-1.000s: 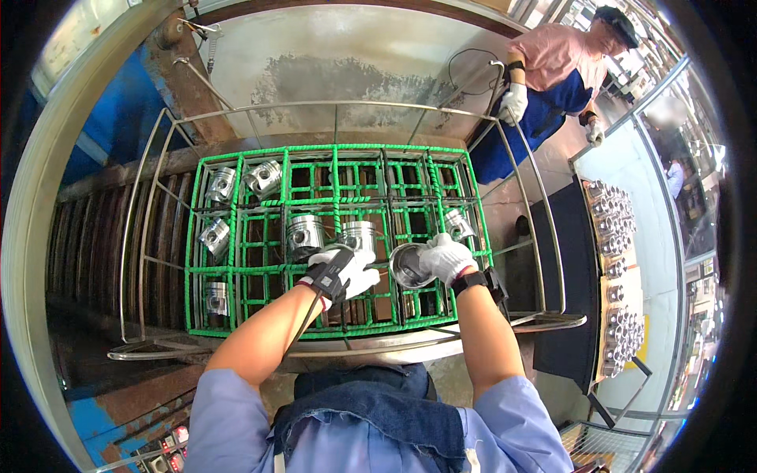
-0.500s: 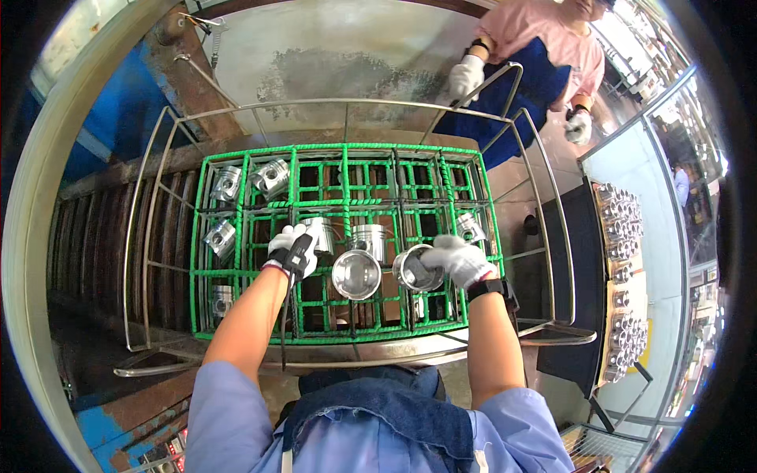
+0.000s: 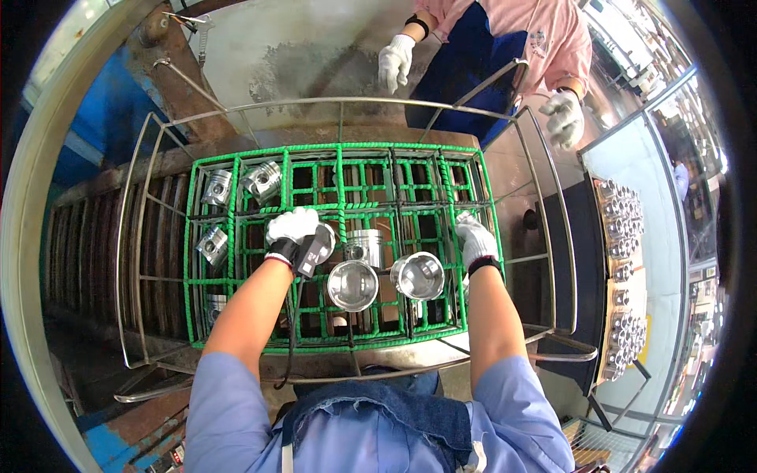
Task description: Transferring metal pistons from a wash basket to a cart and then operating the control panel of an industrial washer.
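Observation:
My left hand [image 3: 292,227], in a white glove, is closed at the side of a silver metal piston [image 3: 325,236], partly hidden by the hand and a black wrist device [image 3: 309,254]. Gloved too, my right hand [image 3: 476,240] curls over another piston [image 3: 465,216] at the rack's right side and covers most of it. Between my hands a piston [image 3: 364,246] lies on the green-wrapped rack [image 3: 315,345]. Nearer me, one piston [image 3: 352,285] and another piston [image 3: 419,276] show their hollow ends upward.
Several more pistons [image 3: 262,181] lie in the rack's left cells. A bent metal rail [image 3: 260,103] surrounds the rack. Across from me stands a person in a pink shirt [image 3: 544,35] with white gloves. At right, a table [image 3: 579,315] bears many pistons.
My right hand has moved from the hollow-end piston to the one at the rack's right side. My left hand has shifted slightly away from me. The other person has come closer leftward.

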Available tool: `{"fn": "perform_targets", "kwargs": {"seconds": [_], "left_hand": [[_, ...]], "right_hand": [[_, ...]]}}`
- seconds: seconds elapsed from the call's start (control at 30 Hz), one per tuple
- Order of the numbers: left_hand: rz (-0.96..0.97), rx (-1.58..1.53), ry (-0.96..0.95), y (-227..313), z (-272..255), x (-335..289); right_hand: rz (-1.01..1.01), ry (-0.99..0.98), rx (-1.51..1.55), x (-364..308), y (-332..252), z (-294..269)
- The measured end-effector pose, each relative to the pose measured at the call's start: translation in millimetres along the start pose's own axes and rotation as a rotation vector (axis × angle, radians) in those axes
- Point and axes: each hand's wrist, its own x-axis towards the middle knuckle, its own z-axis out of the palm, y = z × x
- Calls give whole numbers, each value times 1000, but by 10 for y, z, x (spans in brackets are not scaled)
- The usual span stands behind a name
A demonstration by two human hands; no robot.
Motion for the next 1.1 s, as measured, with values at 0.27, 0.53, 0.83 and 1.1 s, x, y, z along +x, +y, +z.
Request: {"fn": "perform_targets", "kwargs": {"seconds": [0.27,0.53,0.83,1.1], "left_hand": [[-8,-282,73,-607,-57,-425],[-304,57,87,-38,-858,-1162],[-216,-398,-147,565,-469,-874],[-38,181,-110,480,-104,-697]], "right_hand": [[90,344,247,5,-238,236],[223,-65,-227,-569,-1635,-126],[27,-345,-1341,-1162,-1721,482],[-159,-123,-1021,-1962,-2266,23]]}}
